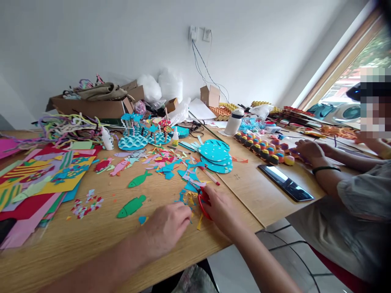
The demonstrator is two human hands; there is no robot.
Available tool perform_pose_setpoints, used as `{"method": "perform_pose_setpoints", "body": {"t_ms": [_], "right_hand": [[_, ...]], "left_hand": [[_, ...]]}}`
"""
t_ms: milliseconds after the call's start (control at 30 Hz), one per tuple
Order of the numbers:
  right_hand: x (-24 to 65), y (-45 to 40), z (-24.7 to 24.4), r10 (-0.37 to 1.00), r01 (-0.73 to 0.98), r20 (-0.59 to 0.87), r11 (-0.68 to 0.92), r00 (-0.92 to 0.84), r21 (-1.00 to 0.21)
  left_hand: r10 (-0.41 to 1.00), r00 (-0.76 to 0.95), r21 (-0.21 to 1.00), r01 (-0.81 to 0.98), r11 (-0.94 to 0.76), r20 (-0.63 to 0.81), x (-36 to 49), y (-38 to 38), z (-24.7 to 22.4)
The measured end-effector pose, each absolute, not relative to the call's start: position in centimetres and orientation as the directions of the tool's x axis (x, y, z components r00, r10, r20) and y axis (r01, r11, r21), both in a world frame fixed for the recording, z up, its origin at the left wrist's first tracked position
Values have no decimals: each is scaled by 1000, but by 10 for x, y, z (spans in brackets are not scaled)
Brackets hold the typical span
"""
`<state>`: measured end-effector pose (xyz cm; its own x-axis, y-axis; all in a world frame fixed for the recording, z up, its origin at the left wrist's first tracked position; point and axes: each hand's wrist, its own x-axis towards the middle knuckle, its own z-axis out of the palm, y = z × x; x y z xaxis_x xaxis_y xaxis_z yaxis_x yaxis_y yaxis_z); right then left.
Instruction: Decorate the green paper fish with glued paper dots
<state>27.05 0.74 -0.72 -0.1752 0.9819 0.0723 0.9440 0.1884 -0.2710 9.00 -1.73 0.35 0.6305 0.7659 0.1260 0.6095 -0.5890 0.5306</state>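
My right hand (222,208) grips a pair of scissors (201,204) by its red handles, the blades pointing away from me over paper scraps. Close by on the left, my left hand (167,223) has its fingers pinched together just above the table; whatever they hold is too small to make out. Blue and yellow paper scraps (191,198) lie between and beyond both hands. Two green paper fish, one nearer (131,206) and one farther (139,179), rest left of my hands. A small blue paper piece (142,219) is beside my left wrist.
Coloured paper sheets (45,195) pile up at left. Blue round cutouts (215,154), a thin wooden stick (241,199), a phone (285,182) and painted egg-carton strips (264,148) lie right. A white bottle (234,122) stands behind. A co-worker's arm (324,160) reaches in at right.
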Motion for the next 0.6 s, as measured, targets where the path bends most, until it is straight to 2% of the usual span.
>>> {"method": "perform_pose_setpoints", "body": {"t_ms": [167, 233, 433, 600], "right_hand": [[267, 4, -12, 981, 938, 116, 185, -157, -294], [267, 3, -12, 984, 936, 113, 168, -140, -308], [270, 1, -19, 982, 925, 150, 160, -113, -345], [278, 0, -33, 968, 917, 218, 196, -125, -348]], "left_hand": [[574, 771, 301, 498, -813, 277, 100, -29, -12], [508, 791, 248, 446, -860, 341, 100, -32, -18], [425, 710, 247, 346, -905, 562, 100, -31, -28], [459, 732, 256, 381, -889, 504, 96, -31, -22]]}}
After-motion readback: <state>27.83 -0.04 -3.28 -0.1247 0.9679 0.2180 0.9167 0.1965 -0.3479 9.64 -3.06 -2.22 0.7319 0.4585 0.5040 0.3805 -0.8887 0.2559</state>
